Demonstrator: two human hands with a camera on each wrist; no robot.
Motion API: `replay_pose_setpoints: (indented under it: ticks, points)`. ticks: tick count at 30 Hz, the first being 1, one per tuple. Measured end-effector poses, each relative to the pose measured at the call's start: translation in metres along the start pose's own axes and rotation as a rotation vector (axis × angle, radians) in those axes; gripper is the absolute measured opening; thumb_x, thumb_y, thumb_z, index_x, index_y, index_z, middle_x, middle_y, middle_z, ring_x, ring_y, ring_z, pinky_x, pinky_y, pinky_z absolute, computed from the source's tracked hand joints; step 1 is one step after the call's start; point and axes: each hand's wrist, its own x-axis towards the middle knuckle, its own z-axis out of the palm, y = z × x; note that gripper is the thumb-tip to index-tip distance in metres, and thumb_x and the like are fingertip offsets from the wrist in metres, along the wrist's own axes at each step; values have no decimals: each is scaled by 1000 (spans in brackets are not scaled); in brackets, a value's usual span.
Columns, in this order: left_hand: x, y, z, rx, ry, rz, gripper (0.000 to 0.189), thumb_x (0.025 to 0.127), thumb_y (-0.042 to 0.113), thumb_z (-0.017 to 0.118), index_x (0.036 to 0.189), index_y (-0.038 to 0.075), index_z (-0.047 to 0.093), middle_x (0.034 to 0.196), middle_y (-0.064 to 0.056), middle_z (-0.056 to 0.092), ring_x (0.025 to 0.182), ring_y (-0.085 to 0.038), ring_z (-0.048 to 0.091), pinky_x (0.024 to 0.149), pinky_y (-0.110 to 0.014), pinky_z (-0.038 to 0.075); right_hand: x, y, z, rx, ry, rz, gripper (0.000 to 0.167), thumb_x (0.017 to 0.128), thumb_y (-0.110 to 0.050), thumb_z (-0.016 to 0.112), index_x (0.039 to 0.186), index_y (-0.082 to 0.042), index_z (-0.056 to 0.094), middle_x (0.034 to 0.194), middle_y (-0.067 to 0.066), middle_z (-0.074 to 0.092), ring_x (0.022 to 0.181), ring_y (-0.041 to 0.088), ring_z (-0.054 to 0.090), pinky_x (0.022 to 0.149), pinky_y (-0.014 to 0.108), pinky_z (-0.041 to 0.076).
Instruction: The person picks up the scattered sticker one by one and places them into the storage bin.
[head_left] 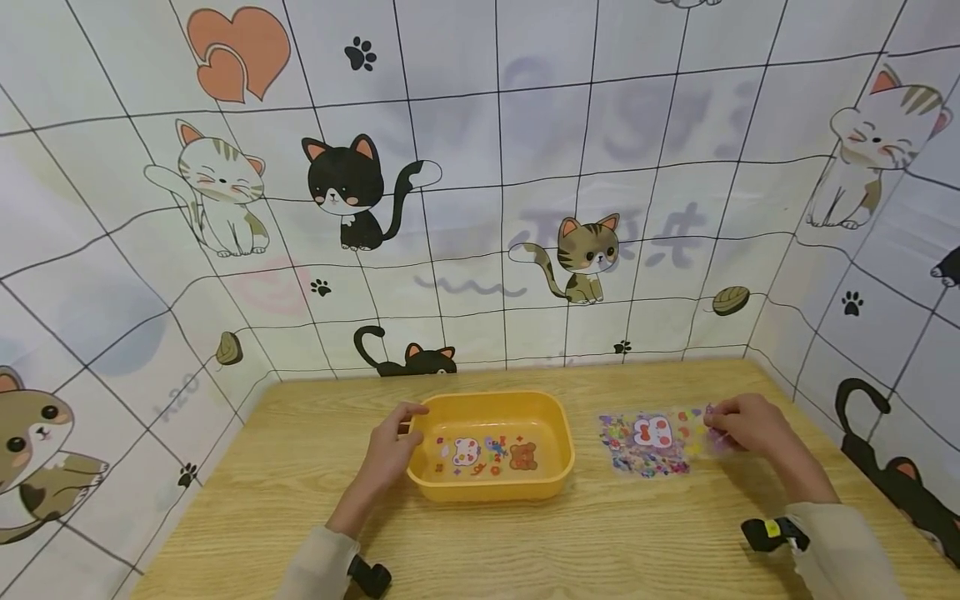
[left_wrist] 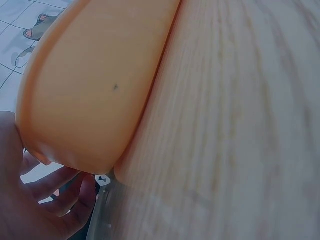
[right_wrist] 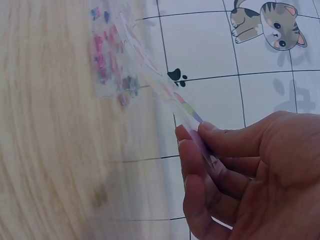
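A shallow yellow plastic basin (head_left: 491, 492) sits on the wooden table, with cartoon animal pictures (head_left: 487, 454) on its inside bottom. My left hand (head_left: 393, 446) grips the basin's left end at the rim. In the left wrist view its fingers (left_wrist: 75, 200) curl below the rim beside the end wall. To the right, my right hand (head_left: 750, 425) pinches the right end of a clear plastic bag (head_left: 651, 433) of small colourful beads, printed with a white bunny face. In the right wrist view the bag (right_wrist: 150, 65) slants down from between thumb and fingers, its beads gathered at the far end.
The light wood table (head_left: 480, 550) meets a cloth backdrop (head_left: 465, 225) with a grid and cartoon cats behind it and at both sides. A dark band with a small device (head_left: 772, 533) is on each wrist, by the pale sleeves (head_left: 843, 542).
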Motion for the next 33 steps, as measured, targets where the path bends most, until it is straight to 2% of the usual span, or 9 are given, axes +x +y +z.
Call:
replay_pose_setpoints:
  ticks: [9,26,33]
  points:
    - [1,2,-1,-1,-3,0,37,93,4,57,127,15,66,138,-15,63,115,-32,61,92,-43,57,-5,-10,-10,42,26,-35,33,104,-15,55,106,15,67,76,3,71,65,13,61,56,27,50]
    - [1,2,-1,11,-4,14,37,93,3,57,128,13,66,138,-13,63,115,-31,63,95,-45,56,-14,-24,-20,68,42,-46,35,106,-15,53,109,17,65,76,4,70,65,11,63,56,26,50]
    - [-1,1,-1,8,-3,13,37,92,3,57,127,13,66,138,-15,64,113,-31,63,91,-43,57,-17,-27,-22,78,42,-48,37,106,-16,52,113,19,63,78,5,70,66,12,64,56,26,50]
